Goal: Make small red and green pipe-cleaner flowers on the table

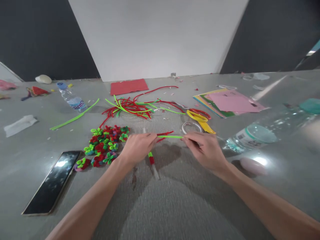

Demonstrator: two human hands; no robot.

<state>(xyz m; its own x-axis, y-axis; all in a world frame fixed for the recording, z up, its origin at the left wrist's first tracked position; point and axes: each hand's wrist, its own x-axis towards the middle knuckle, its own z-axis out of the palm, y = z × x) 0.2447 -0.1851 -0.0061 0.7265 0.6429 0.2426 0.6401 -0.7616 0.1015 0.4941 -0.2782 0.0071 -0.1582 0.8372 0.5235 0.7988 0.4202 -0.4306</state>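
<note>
A bright green pipe cleaner runs level between my two hands, pinched at its left by my left hand and at its right by my right hand. Red pipe cleaner ends show right beside my left fingertips; whether that hand holds them too I cannot tell. Under my left hand lies a thin clear stick with a green and red wrapped part. Left of that hand sits a cluster of small red and green fuzzy flowers. Loose red and green pipe cleaners are heaped beyond.
A phone lies at left, a small water bottle behind it. Yellow scissors and a tape roll lie past my right hand. Coloured paper sheets, a large clear bottle and a pinkish oval object are at right.
</note>
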